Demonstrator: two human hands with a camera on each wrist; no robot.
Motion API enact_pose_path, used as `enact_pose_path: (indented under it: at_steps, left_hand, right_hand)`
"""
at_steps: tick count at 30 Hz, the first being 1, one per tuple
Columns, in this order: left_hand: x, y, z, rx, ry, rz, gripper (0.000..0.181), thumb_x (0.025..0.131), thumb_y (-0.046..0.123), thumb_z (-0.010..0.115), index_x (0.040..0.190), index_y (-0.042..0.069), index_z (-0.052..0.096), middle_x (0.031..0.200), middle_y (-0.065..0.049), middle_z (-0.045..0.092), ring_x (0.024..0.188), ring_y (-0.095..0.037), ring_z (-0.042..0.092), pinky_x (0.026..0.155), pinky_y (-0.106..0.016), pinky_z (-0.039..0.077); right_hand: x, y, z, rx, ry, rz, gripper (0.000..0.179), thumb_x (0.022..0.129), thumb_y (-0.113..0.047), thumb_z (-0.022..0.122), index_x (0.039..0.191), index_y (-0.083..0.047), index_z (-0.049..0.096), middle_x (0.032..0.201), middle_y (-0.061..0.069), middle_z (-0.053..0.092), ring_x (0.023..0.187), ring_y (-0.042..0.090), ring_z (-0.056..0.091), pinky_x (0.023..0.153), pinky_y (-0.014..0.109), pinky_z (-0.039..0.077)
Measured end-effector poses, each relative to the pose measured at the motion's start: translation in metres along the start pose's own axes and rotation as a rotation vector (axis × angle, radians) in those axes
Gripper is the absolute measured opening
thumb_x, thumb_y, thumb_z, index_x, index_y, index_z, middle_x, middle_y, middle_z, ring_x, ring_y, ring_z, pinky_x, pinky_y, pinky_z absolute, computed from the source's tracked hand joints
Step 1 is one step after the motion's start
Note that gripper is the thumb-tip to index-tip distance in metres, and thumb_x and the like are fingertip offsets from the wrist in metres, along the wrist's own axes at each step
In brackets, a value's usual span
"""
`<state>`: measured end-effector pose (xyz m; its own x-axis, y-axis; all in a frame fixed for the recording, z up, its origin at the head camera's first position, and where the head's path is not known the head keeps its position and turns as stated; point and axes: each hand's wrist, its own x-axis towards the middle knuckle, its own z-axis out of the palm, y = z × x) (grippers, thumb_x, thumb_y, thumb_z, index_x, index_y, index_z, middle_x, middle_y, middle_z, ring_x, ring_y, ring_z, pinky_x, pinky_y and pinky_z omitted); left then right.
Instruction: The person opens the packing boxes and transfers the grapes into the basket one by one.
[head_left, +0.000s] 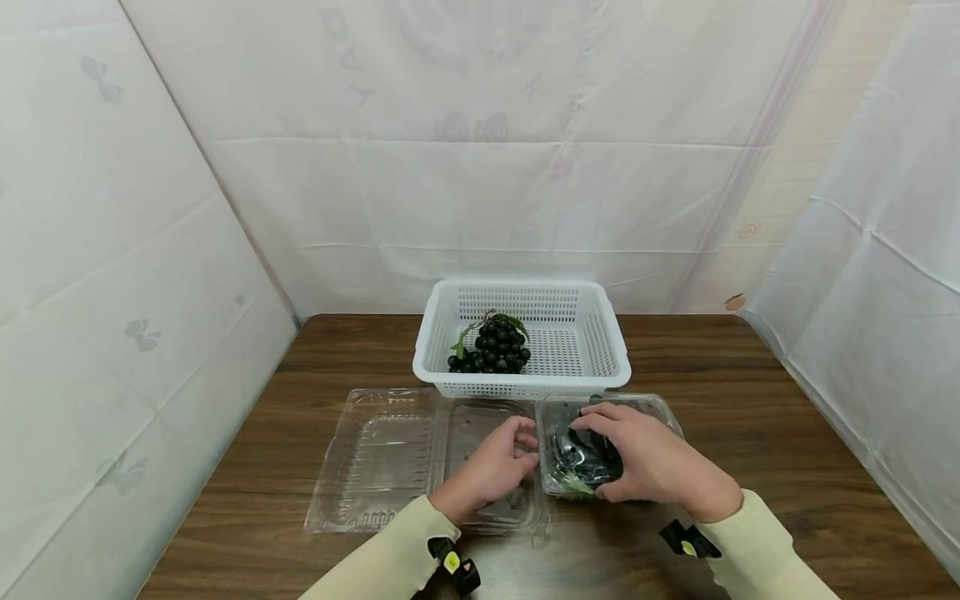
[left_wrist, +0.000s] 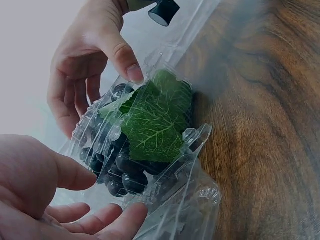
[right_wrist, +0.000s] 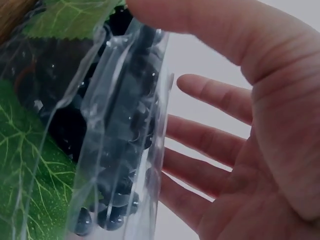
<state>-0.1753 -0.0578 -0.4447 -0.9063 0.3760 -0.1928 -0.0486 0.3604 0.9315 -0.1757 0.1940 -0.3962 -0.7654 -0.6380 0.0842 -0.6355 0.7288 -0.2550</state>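
In the head view, at eleven o'clock, we see faint grey lettering [head_left: 348,58] on a white hanging cloth [head_left: 262,192], too pale to read surely. At seven, an open, clear plastic hinged box [head_left: 393,454] lies on the brown wood-grain counter [head_left: 255,492]; the left hand [head_left: 497,464], its grip released with fingers loosely bent, covers part of its right half. At twelve o'clock from that hand, a white slatted plastic basket [head_left: 525,381] holds dark round grapes [head_left: 498,346]. At five, we find a second clear box [head_left: 658,403] containing more grapes [left_wrist: 132,177] and a green leaf [left_wrist: 155,127]; the right hand [head_left: 645,458] grasps it, hiding part of its lid.
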Motion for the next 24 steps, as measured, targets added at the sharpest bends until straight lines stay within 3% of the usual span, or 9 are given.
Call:
enact_pose_path:
  at_steps: [10,24]
  left_hand:
    - [0.0058,0.0014,0.0012,0.002,-0.01,-0.022,0.046,0.103,0.007,0.057,0.147,0.002,0.044,0.129,-0.014,0.059,0.115,-0.031,0.063,0.082,-0.043,0.056]
    - [0.0095,0.0002,0.0015,0.002,-0.001,-0.013,0.044,0.103,0.004,0.056,0.145,0.002,0.046,0.125,-0.014,0.059,0.107,-0.028,0.064,0.076,-0.04,0.054]
  right_hand:
    - [0.0026,-0.0031,0.0,-0.063,-0.004,-0.058,0.069,0.07,-0.027,0.087,0.135,-0.019,0.064,0.139,0.012,0.062,0.106,0.025,0.07,0.079,0.04,0.058]
    - [0.0017,-0.0049,0.007,-0.099,0.021,-0.052,0.067,0.071,-0.03,0.083,0.135,-0.02,0.064,0.139,0.013,0.063,0.109,0.033,0.069,0.085,0.049,0.058]
